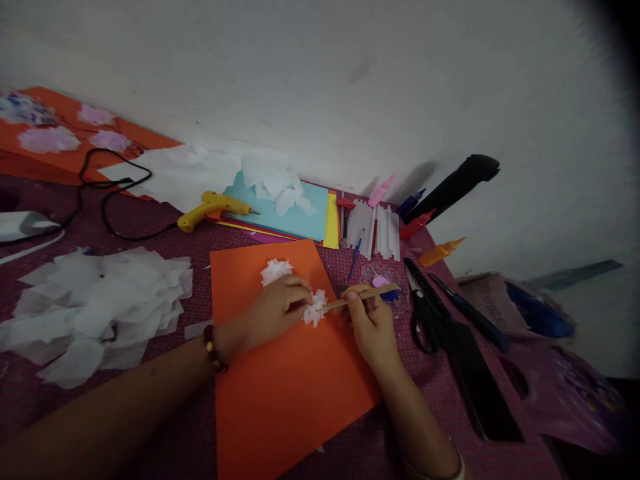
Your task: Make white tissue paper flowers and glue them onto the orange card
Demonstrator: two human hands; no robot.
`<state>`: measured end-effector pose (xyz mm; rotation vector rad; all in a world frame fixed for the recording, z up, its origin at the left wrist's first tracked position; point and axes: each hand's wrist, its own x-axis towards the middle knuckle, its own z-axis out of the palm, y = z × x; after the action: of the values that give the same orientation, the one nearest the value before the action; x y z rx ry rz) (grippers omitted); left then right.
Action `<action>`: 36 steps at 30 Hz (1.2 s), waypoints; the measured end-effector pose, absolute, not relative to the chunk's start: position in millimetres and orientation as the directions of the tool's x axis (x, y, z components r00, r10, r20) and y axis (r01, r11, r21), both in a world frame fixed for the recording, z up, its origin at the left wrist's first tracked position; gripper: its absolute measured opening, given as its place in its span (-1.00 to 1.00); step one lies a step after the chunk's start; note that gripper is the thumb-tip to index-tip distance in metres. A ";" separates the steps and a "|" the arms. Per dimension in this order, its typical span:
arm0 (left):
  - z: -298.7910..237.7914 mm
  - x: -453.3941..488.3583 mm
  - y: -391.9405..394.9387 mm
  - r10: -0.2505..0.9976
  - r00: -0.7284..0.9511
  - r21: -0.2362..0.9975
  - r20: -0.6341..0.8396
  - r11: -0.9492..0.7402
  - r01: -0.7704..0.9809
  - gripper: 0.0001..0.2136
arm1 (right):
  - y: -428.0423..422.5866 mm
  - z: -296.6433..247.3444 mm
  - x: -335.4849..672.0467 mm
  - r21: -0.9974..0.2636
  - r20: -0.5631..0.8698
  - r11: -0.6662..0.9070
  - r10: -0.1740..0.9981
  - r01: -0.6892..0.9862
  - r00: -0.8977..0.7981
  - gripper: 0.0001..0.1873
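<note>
An orange sheet of paper [280,393] lies in front of me, with a white tissue-paper flower [276,271] near its top. Lower on the sheet, a second white tissue flower [315,309] sits between my hands. My left hand [273,307] rests over the sheet, its bent fingertips against the left side of that flower; whether they pinch a petal is hidden. In my right hand [373,327] is a thin wooden stick [357,297], gripped between thumb and fingers. Its tip points left and meets the lower flower.
White tissue squares [100,307] are piled at left. A yellow glue gun [215,210] lies at the back beside blue paper [315,207]. Scissors [423,313], a black-bladed tool [480,380] and an orange tube [443,252] are at right. A black cord [103,200] curls at back left.
</note>
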<state>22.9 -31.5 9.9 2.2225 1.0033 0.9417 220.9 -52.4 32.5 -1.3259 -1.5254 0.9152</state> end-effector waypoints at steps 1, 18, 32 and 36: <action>10.9 22.8 -31.8 0.806 0.465 0.704 0.367 -0.567 0.428 -0.86 | -52.2 33.5 222.6 -0.930 0.158 0.157 0.987 0.331 -0.025 -0.81; -3.6 22.2 -31.2 0.931 0.259 0.864 0.258 -0.342 0.370 -0.54 | -56.1 33.9 227.5 -0.949 0.153 0.140 0.988 0.282 0.024 -0.80; 12.7 22.7 -42.0 0.867 0.377 0.693 0.325 -0.490 0.529 -0.70 | -58.3 40.8 221.9 -0.897 0.220 0.253 0.967 0.362 -0.129 -0.84; 24.1 13.9 -43.1 0.835 0.284 0.688 0.472 -0.550 0.473 -0.73 | -51.2 37.0 232.7 -0.972 0.203 0.182 0.970 0.150 0.138 -0.87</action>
<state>13.9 -43.1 24.1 2.1427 1.1751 1.1737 232.7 -51.2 37.0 -1.2290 -1.2784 0.8868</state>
